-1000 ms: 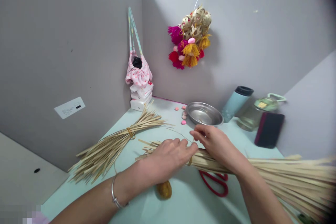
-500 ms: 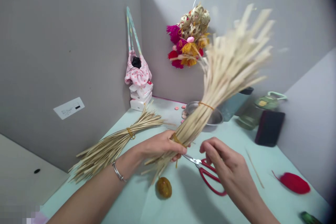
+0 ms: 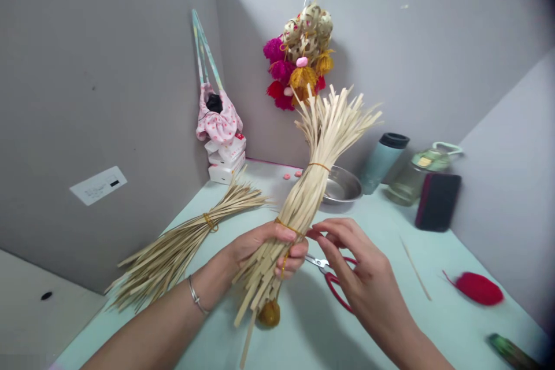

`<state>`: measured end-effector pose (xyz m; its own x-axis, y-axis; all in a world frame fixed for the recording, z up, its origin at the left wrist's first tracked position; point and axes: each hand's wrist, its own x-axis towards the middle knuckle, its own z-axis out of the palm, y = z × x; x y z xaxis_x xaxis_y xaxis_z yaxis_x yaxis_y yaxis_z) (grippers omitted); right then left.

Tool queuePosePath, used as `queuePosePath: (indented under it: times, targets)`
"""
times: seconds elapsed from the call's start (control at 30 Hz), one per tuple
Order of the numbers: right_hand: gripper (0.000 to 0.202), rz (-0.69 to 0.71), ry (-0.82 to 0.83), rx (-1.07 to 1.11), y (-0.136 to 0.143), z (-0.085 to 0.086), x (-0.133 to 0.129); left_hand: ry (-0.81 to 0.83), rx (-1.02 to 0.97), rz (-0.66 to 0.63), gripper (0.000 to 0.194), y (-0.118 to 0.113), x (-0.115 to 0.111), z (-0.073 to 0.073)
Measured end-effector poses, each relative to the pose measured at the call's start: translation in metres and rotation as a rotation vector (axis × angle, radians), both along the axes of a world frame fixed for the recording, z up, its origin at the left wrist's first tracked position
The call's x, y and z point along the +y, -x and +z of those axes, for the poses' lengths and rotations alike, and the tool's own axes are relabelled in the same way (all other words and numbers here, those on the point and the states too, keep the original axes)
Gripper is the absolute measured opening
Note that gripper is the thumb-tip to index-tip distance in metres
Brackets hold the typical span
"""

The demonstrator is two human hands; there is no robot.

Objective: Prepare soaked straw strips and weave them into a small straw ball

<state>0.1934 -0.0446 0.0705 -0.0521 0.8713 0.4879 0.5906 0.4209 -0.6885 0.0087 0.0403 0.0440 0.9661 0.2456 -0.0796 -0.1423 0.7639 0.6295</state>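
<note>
My left hand (image 3: 264,245) is wrapped round a bundle of pale flat strips (image 3: 303,199), close to its lower yellow tie. The bundle leans up to the right, its upper ends fanned out. A second tie (image 3: 319,166) circles it higher up. At the bundle's right edge, beside the lower tie, my right hand (image 3: 362,263) has thumb and index finger pinched together. What lies between those fingertips is too small to make out. Red-handled scissors (image 3: 319,263) rest on the table below, partly covered by my right hand. A yellow-brown yarn ball (image 3: 269,317) sits under the bundle's lower ends.
Another tied strip bundle (image 3: 169,251) lies at the left. Behind stand a metal bowl (image 3: 344,186), a blue tumbler (image 3: 384,162), a green bottle (image 3: 403,185) and a dark phone (image 3: 437,202). Red yarn (image 3: 479,288) lies right. Woven balls with tassels (image 3: 303,58) hang at the wall.
The bundle has tipped more upright, and its top has moved left and down. My right hand has come left to the bundle's side, its fingertips now at the lower tie.
</note>
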Motion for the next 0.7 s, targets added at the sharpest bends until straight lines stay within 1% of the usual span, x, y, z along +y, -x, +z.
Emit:
queuePosePath:
  times: [0.07, 0.17, 0.27, 0.33, 0.43, 0.53, 0.6, 0.63, 0.7]
  targets:
    - [0.017, -0.010, -0.008, 0.012, 0.000, 0.001, 0.000, 0.004, -0.001, 0.012, 0.024, 0.003, -0.003, -0.004]
    - [0.019, -0.033, 0.032, 0.011, -0.001, 0.001, 0.000, 0.017, -0.033, 0.083, 0.026, 0.007, -0.009, -0.006]
    - [0.018, -0.031, 0.036, -0.009, 0.000, 0.003, -0.002, 0.013, -0.034, 0.137, 0.025, 0.007, -0.013, -0.003]
    - [0.017, -0.023, -0.010, -0.016, 0.001, 0.003, -0.005, -0.038, 0.013, 0.190, 0.023, 0.005, -0.015, 0.000]
    - [0.017, -0.005, -0.133, -0.082, 0.005, 0.002, -0.009, -0.190, 0.149, 0.295, 0.023, 0.000, -0.017, 0.004]
    - [0.015, -0.005, -0.246, -0.256, 0.011, 0.000, -0.010, -0.431, 0.341, 0.345, 0.021, -0.004, -0.021, 0.007]
    - [0.012, -0.024, -0.289, -0.368, 0.014, -0.002, -0.010, -0.603, 0.418, 0.374, 0.018, -0.006, -0.023, 0.010]
    - [0.012, -0.037, -0.299, -0.409, 0.015, -0.004, -0.010, -0.673, 0.436, 0.390, 0.019, -0.006, -0.024, 0.011]
    - [0.013, -0.054, -0.294, -0.471, 0.015, -0.006, -0.010, -0.760, 0.457, 0.425, 0.028, -0.007, -0.025, 0.014]
